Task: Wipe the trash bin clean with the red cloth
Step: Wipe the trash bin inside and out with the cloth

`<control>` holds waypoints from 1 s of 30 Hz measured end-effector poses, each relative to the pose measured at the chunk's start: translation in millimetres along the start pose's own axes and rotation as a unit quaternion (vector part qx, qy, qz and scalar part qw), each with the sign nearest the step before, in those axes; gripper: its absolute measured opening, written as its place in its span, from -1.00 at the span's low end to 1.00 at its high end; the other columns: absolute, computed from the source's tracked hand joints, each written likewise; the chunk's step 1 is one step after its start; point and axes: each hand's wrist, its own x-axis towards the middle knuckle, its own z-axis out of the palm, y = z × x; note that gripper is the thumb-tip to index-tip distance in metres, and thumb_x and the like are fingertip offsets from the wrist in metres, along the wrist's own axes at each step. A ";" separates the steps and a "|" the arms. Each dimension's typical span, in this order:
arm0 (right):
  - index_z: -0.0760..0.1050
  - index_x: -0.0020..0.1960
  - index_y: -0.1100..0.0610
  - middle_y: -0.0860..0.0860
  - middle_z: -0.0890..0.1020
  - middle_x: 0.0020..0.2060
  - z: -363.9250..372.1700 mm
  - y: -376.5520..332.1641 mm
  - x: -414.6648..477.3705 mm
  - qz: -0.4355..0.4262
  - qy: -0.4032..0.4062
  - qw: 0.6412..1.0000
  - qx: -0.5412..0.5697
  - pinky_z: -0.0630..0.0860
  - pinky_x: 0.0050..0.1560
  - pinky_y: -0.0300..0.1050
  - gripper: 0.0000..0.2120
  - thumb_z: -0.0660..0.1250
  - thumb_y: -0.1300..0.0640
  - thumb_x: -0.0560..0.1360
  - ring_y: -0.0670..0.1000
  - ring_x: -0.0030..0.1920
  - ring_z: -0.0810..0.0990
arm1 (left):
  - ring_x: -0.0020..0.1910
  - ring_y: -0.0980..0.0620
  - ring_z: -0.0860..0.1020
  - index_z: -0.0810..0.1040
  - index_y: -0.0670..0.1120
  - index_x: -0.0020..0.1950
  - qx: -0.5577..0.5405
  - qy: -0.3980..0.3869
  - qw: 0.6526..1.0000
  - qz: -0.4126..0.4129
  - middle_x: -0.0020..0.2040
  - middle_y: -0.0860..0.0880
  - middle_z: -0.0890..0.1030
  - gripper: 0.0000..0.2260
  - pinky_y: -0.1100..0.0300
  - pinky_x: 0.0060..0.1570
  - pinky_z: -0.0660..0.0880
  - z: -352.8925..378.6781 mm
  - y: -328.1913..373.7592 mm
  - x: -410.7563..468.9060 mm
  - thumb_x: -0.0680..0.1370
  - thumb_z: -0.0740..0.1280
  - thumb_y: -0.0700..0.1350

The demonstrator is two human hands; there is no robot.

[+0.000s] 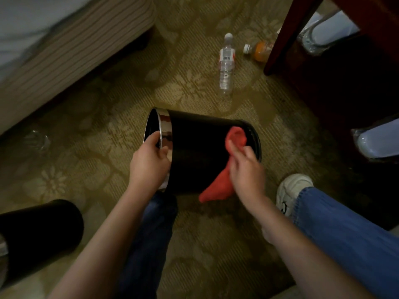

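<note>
Head view shows you low over a patterned carpet (90, 152) with the trash bin (194, 147) between your two hands. The trash bin is black and tipped on its side, its open mouth turned to your left and its base to your right. A shiny metal band (165, 128) runs round the mouth. It sits above your dark jeans leg (151, 234); whether it rests on that leg or is held clear of it cannot be told.

Your left hand (150, 160) grips the rim: the fingers (153, 136) curl over the edge into the opening, and the thumb presses on the metal band outside. Your right hand (247, 171) holds the red cloth (236, 137) against the black outer wall near the base, its fingers curled round a bunch of it. One end of the cloth lies against the wall above your knuckles. The other end hangs below the hand, past the lower edge of the bin.

Beyond the bin a clear water bottle (226, 65) is on the carpet. Near it, to the right, is a bottle of orange drink (260, 51), partly hidden by a dark red wooden piece of furniture (302, 29). A bed (64, 44) with a striped base fills the upper left. A second black bin (41, 229) shows in the lower left corner. At the left edge something clear and crumpled (36, 139) lies on the carpet, too blurred to name. Your white shoe (291, 190) and blue jeans leg (349, 234) are on the right, and pale plastic-wrapped things (377, 143) are at the right edge.
</note>
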 end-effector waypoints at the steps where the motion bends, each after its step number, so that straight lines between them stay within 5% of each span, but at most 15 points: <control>1: 0.44 0.35 0.00 0.10 0.53 0.08 -3.6 15.9 2.5 0.044 -0.003 0.999 0.004 0.56 -0.13 0.09 -0.60 0.20 0.22 0.54 0.18 -0.10 0.60 | 0.11 -0.15 0.56 0.33 -0.05 0.43 -0.002 -0.001 1.000 0.003 0.14 -0.14 0.58 -0.61 -0.11 0.11 0.51 0.2 0.5 -1.0 0.60 0.21 -0.17; 6: 0.42 0.37 0.07 0.09 0.50 0.20 -9.5 25.4 7.2 0.124 -0.015 0.992 -0.011 0.51 0.06 0.02 -0.60 0.20 0.24 0.55 0.15 0.09 0.56 | 0.01 -0.07 0.59 0.38 -0.01 0.38 0.009 -0.006 0.999 0.033 0.02 -0.03 0.61 -0.66 -0.08 0.04 0.54 8.7 5.1 -2.3 0.59 0.20 -0.17; 11: 0.45 0.33 0.07 0.08 0.54 0.07 -8.8 -56.4 6.6 -0.072 -0.018 0.997 0.006 0.50 -0.05 0.13 -0.56 0.19 0.19 0.45 0.15 0.00 0.57 | -0.06 -0.11 0.59 0.44 -0.05 0.27 0.022 0.000 0.998 0.059 -0.14 -0.03 0.60 -0.73 0.03 -0.07 0.51 17.3 8.1 -8.6 0.58 0.20 -0.19; 15: 0.42 0.36 0.05 0.07 0.53 0.07 -12.2 -85.8 14.1 -0.127 -0.015 0.992 0.016 0.49 -0.09 0.09 -0.57 0.21 0.19 0.50 0.13 -0.01 0.56 | -0.09 -0.14 0.57 0.43 -0.07 0.31 0.021 -0.002 0.997 0.068 -0.21 -0.06 0.56 -0.72 0.09 -0.16 0.44 20.9 13.4 -9.6 0.59 0.21 -0.15; 18: 0.44 0.34 -0.01 0.08 0.52 0.06 -5.6 -47.4 21.6 -0.083 -0.023 0.996 -0.006 0.51 -0.09 0.11 -0.56 0.22 0.22 0.49 0.17 -0.04 0.55 | -0.07 -0.17 0.57 0.41 -0.05 0.35 0.014 -0.010 0.998 0.058 -0.27 -0.02 0.50 -0.68 0.06 -0.10 0.46 14.9 10.2 -11.0 0.59 0.21 -0.19; 21: 0.46 0.33 -0.04 0.10 0.49 0.13 -7.2 10.7 32.2 0.058 -0.030 0.998 -0.013 0.50 0.02 0.06 -0.57 0.19 0.25 0.51 0.20 0.03 0.55 | -0.05 -0.14 0.57 0.34 -0.05 0.42 0.009 -0.020 0.999 0.047 -0.27 0.03 0.46 -0.62 0.01 -0.02 0.52 10.3 8.2 -16.3 0.60 0.20 -0.19; 24: 0.41 0.38 -0.02 0.11 0.43 0.28 -12.1 36.8 31.7 0.136 -0.050 0.989 -0.040 0.43 0.12 -0.02 -0.57 0.16 0.25 0.55 0.17 0.14 0.52 | -0.04 -0.14 0.57 0.30 -0.02 0.44 0.024 -0.030 0.997 0.062 -0.16 -0.08 0.57 -0.60 0.01 -0.01 0.52 15.2 13.2 -18.7 0.60 0.20 -0.16; 27: 0.43 0.36 0.02 0.12 0.44 0.29 -10.2 22.2 26.1 0.113 -0.028 0.993 -0.020 0.43 0.19 0.03 -0.56 0.18 0.28 0.51 0.18 0.17 0.51 | -0.01 -0.09 0.57 0.26 -0.02 0.47 0.054 -0.017 0.996 0.072 -0.02 -0.11 0.61 -0.58 0.05 -0.01 0.51 18.5 17.1 -15.3 0.61 0.18 -0.15; 30: 0.49 0.30 0.03 0.13 0.53 0.10 -9.7 -25.9 21.6 -0.004 -0.012 1.000 -0.004 0.49 0.04 0.15 -0.55 0.16 0.21 0.44 0.21 0.00 0.54 | 0.02 -0.12 0.57 0.32 -0.07 0.43 0.053 -0.003 0.995 0.080 -0.02 -0.12 0.62 -0.62 0.02 0.01 0.50 16.7 20.1 -11.6 0.60 0.18 -0.19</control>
